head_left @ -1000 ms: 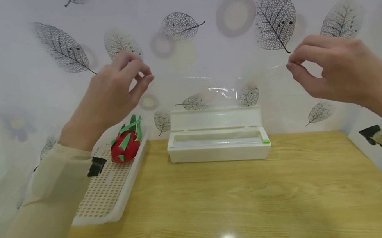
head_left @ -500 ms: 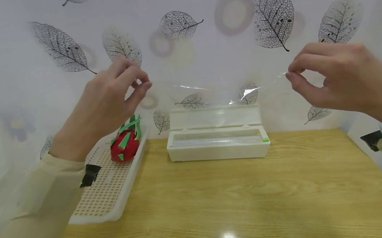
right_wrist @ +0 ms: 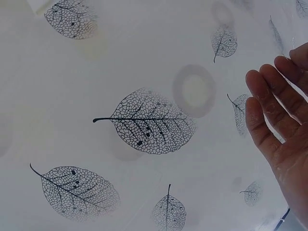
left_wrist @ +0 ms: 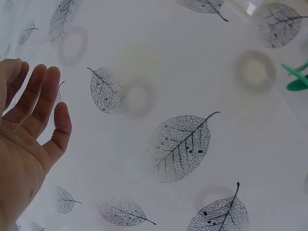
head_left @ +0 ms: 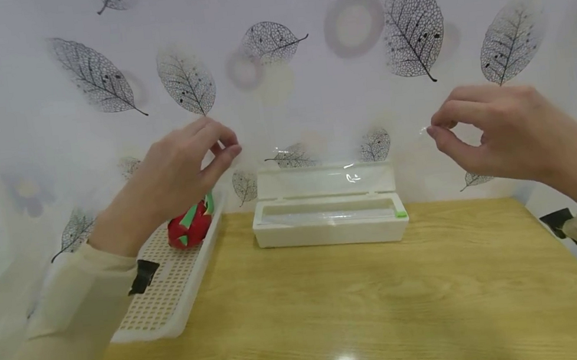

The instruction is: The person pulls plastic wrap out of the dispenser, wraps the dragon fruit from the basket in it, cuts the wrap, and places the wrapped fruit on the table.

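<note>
In the head view, my left hand [head_left: 177,163] pinches one end of a sheet of clear cling film between thumb and forefinger. My right hand [head_left: 501,126] pinches the other end in the same way. The cling film [head_left: 353,178] spans the gap between the hands and shows mainly as small glints. Below and between them a white cling film dispenser box [head_left: 329,232] stands on the table with its lid raised and the roll inside visible. Each wrist view shows the remaining fingers of the left hand [left_wrist: 29,125] and right hand [right_wrist: 288,125] loosely spread.
A white perforated basket [head_left: 187,298] stands on the left of the wooden table [head_left: 387,299], partly behind the left forearm. It holds a red dragon fruit [head_left: 189,227] with green scales. A leaf-patterned curtain [head_left: 300,0] hangs behind the table.
Both hands have come down, the right one also slightly inward, and the cling film's glints have dropped from above the box to in front of its lid. Box and basket stay put.
</note>
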Demonstrator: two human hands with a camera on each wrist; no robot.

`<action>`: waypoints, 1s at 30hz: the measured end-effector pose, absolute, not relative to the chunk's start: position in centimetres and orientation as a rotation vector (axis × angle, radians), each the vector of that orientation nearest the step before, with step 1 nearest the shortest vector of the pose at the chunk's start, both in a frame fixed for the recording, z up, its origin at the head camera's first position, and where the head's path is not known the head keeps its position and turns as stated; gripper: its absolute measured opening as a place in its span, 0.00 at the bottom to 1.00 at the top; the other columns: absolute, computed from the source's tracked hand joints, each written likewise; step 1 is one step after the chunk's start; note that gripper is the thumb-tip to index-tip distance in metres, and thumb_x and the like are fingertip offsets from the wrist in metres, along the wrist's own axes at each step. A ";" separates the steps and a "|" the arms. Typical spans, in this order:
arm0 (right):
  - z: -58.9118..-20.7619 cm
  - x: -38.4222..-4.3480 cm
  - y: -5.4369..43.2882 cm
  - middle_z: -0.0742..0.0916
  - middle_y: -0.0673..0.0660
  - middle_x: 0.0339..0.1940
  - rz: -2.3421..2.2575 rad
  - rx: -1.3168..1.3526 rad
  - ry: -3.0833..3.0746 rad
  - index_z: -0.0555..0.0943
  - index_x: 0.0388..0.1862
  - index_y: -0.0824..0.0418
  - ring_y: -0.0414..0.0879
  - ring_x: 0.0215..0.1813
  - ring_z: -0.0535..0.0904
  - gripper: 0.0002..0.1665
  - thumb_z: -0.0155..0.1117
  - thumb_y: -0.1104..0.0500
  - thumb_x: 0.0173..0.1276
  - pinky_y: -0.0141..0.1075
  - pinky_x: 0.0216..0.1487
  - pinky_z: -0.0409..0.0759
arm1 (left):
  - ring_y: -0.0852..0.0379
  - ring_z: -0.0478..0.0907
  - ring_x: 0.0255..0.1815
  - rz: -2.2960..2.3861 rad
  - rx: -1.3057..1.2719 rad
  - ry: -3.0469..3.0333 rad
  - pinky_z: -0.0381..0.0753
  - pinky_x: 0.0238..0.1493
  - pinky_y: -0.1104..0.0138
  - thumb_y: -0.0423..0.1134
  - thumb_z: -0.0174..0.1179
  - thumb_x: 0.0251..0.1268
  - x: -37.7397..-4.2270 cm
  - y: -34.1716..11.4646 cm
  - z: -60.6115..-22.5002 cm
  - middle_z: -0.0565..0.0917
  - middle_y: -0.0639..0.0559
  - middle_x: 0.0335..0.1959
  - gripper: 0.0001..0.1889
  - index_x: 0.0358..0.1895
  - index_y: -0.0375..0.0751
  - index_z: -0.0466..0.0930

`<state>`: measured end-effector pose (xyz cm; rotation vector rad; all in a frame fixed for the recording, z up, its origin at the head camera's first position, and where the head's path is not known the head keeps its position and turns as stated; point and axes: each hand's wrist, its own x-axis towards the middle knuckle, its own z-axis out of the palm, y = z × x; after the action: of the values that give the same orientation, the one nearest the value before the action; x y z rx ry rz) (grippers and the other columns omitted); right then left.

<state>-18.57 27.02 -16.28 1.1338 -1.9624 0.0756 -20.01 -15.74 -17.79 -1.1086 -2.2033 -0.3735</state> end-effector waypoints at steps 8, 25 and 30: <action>-16.7 -18.0 26.9 0.86 0.49 0.24 0.076 1.115 -2.007 0.86 0.27 0.59 0.37 0.23 0.70 0.27 0.47 0.46 0.75 0.26 0.23 0.69 | 0.54 0.86 0.36 -0.342 -1.164 -2.210 0.83 0.33 0.62 0.32 0.65 0.70 -19.5 -15.4 -18.5 0.87 0.48 0.39 0.05 0.45 0.37 0.82; -19.9 -19.0 26.9 0.85 0.47 0.22 0.154 1.217 -1.978 0.86 0.24 0.58 0.37 0.20 0.72 0.25 0.49 0.48 0.74 0.26 0.21 0.68 | 0.55 0.85 0.34 -0.318 -1.157 -2.333 0.85 0.37 0.59 0.35 0.63 0.71 -19.5 -15.7 -21.8 0.87 0.50 0.37 0.05 0.46 0.39 0.82; -20.9 -19.2 27.0 0.85 0.46 0.22 0.162 1.260 -1.986 0.85 0.24 0.56 0.36 0.19 0.73 0.21 0.51 0.51 0.72 0.25 0.21 0.69 | 0.56 0.86 0.37 -0.323 -1.161 -2.371 0.86 0.40 0.60 0.37 0.63 0.72 -19.7 -15.8 -22.8 0.88 0.51 0.39 0.05 0.45 0.40 0.82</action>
<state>-19.23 27.01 -20.85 1.2602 -1.9859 0.1621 -19.67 -15.76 -22.82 -1.1612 -2.3713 -0.3228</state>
